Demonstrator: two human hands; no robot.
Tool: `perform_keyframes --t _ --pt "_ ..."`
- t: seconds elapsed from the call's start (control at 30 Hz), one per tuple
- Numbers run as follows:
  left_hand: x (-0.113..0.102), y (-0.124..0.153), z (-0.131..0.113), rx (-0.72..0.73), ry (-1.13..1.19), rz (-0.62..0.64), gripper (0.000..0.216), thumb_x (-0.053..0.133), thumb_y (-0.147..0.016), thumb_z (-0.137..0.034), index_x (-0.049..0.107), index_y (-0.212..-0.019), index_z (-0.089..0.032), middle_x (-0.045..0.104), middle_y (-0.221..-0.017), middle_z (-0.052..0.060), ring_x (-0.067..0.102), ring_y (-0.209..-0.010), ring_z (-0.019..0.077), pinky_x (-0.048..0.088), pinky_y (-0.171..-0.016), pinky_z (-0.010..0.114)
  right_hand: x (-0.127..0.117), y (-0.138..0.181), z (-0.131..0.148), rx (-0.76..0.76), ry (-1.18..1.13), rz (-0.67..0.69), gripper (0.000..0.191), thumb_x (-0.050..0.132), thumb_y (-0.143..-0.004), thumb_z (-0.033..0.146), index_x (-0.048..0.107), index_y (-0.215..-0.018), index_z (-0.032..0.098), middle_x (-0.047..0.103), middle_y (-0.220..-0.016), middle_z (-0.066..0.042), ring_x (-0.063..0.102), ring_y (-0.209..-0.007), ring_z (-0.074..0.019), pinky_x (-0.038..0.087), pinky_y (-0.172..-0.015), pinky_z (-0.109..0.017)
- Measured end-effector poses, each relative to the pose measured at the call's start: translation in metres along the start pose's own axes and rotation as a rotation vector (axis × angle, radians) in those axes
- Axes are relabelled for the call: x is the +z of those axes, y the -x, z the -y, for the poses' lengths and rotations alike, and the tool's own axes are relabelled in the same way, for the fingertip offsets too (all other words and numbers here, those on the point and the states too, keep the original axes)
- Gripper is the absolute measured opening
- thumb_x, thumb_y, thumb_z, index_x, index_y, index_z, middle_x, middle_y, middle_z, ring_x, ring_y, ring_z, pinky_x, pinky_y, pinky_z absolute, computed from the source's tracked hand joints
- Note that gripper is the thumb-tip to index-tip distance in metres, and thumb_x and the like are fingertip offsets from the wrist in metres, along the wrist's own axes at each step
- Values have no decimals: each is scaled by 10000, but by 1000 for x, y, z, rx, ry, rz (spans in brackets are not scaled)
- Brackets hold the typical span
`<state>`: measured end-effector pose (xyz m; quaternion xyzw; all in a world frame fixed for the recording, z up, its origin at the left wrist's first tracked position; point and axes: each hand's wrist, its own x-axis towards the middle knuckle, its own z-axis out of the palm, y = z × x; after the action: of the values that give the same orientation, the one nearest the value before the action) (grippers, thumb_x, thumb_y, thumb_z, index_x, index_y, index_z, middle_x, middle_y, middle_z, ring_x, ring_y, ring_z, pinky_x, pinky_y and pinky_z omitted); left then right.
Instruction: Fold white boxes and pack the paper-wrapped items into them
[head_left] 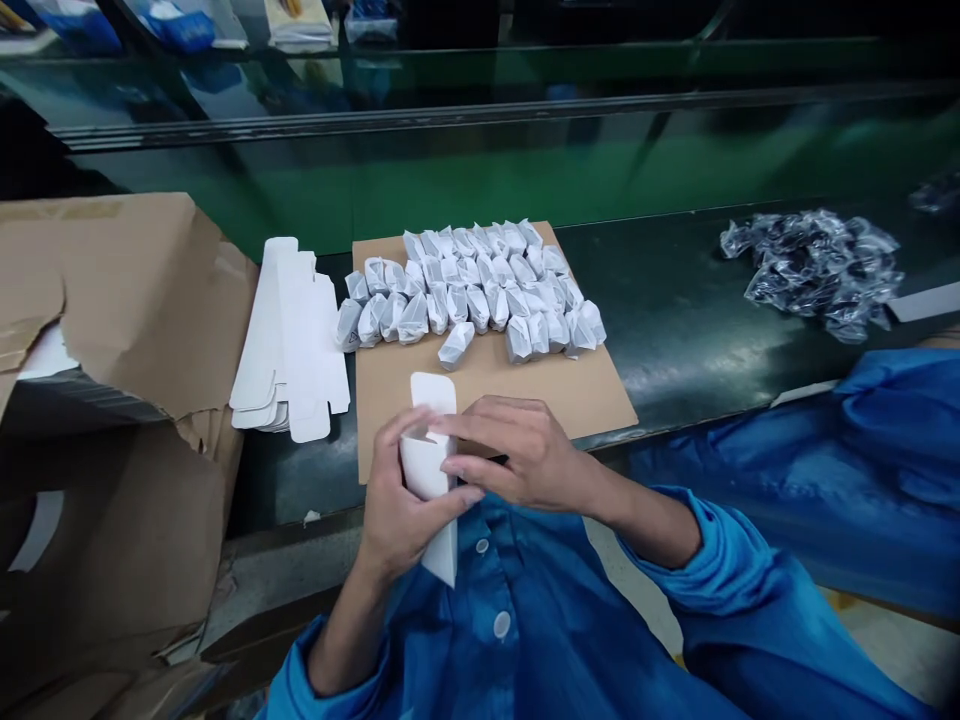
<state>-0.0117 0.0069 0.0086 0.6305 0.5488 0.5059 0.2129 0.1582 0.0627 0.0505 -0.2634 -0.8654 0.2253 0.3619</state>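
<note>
A small white carton [427, 465] stands upright in front of my chest, its top flap raised. My left hand [401, 505] is wrapped around the carton from the left, thumb across its front. At the carton's open top, the fingers of my right hand [517, 450] touch the right edge; whether they pinch something there is hidden. Beyond the hands, rows of small white-wrapped pieces [465, 270] lie on a brown cardboard sheet [525, 385]. One wrapped piece [456, 345] sits apart, nearer to me. Flat white carton blanks [307, 340] are stacked left of the sheet.
A large open cardboard box [135, 300] stands at the left. Crumpled clear plastic [817, 265] lies on the dark bench [675, 290] at the right. A blue sleeve [900, 440] of another person is close by on the right. A green panel [465, 170] runs behind the bench.
</note>
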Motion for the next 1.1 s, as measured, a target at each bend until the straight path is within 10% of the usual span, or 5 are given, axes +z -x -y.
perform_keyframes --t 0.27,0.47,0.7,1.1 --pt "-3 -5 -6 130 -134 50 312 715 -778 -260 529 -1028 -234 625 -953 1 667 -938 173 530 -748 264 -9 -5 -4 523 -594 -357 219 591 -954 351 723 -939 177 698 -790 -9 622 -646 -98 506 -595 -220" --pt "3 -4 -5 178 -236 91 319 683 -807 -264 500 -1066 -229 619 -994 21 674 -863 169 529 -682 268 -8 -19 -7 628 -906 28 265 768 -803 394 680 -850 149 660 -820 -10 598 -743 -113 490 -672 -238" --pt "11 4 4 145 -189 -107 779 734 -778 -320 301 -1412 -188 615 -1007 50 689 -832 186 560 -659 288 6 -13 4 698 -918 -23 266 799 -764 317 682 -943 159 662 -880 -9 600 -760 -114 488 -679 -240" --pt "-3 2 -2 62 -414 129 913 650 -858 -429 129 -1568 -192 573 -1363 213 683 -1095 304 599 -791 382 22 3 12 251 -487 -137 204 618 -926 175 727 -1096 146 729 -1166 -116 651 -1134 -186 503 -1007 -378"
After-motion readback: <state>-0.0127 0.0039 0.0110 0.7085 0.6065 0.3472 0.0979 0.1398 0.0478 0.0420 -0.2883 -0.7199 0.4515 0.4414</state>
